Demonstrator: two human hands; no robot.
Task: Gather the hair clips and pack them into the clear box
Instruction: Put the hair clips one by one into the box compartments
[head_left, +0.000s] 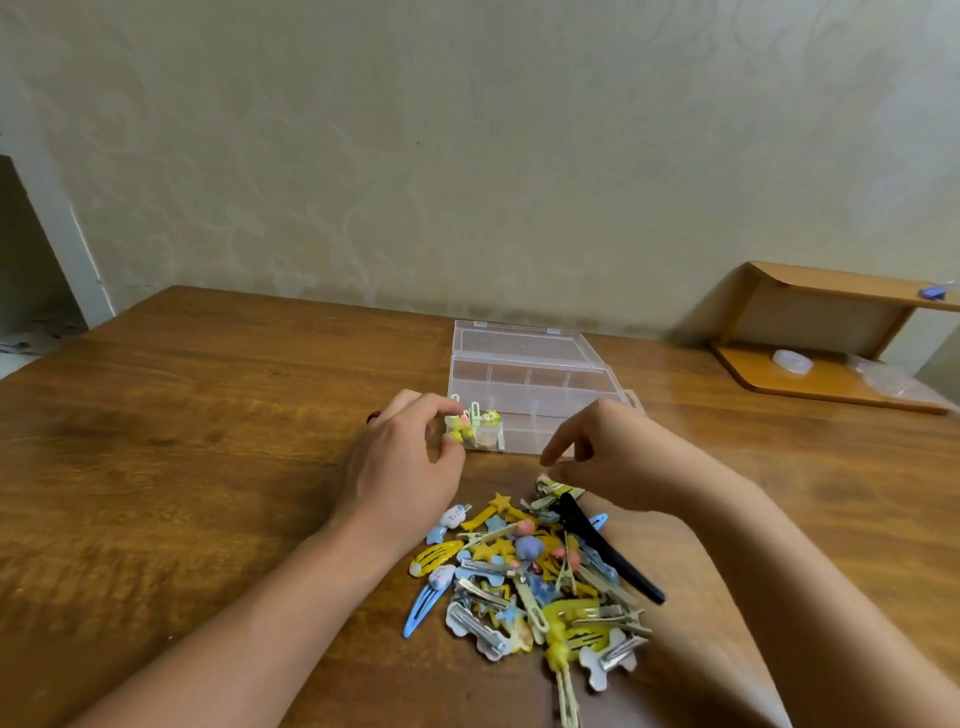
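Left hand (402, 467) fingertips hidden at the clear box (524, 384), grip unclear, right hand (613, 457) loosely curled, fingertips meeting hair clips (535, 577)

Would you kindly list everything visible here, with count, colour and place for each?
clear box: one, transparent, lid open, table centre
packed clips: a few, yellow and green, box's near-left compartment
clip pile: many, yellow, blue, silver, near the box
black clip: one, pile's right edge
table: one, brown wood
shelf: one, wooden, far right
left hand: at box's near-left corner
right hand: fingertips over the pile's far end
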